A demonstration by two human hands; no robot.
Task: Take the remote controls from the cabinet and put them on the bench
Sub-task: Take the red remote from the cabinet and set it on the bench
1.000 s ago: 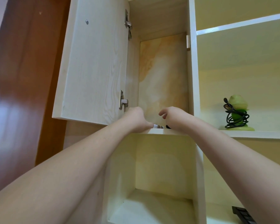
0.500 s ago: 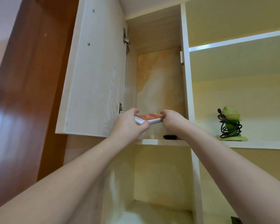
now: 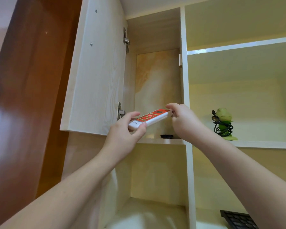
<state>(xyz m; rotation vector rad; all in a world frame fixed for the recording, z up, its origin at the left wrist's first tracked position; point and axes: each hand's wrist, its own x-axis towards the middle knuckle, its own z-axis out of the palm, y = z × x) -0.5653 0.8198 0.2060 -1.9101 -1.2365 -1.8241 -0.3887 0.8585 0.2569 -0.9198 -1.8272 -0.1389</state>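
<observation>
A white remote control [image 3: 151, 118] with a red face and green buttons is held in the air in front of the open cabinet compartment. My left hand [image 3: 125, 136] grips its near end from below. My right hand [image 3: 182, 120] pinches its far end. A small black object [image 3: 166, 136], perhaps another remote, lies on the cabinet shelf [image 3: 157, 141] just below; only its front edge shows. The bench is out of view.
The cabinet door [image 3: 96, 71] stands open to the left of my hands. A green figure wrapped in a black cable [image 3: 223, 124] stands on the right shelf. A dark keyboard corner [image 3: 238, 219] shows at the bottom right. A brown wooden door fills the left.
Both hands have lifted the red-faced remote off the shelf and drawn it out toward me. The camera view has tilted down a little.
</observation>
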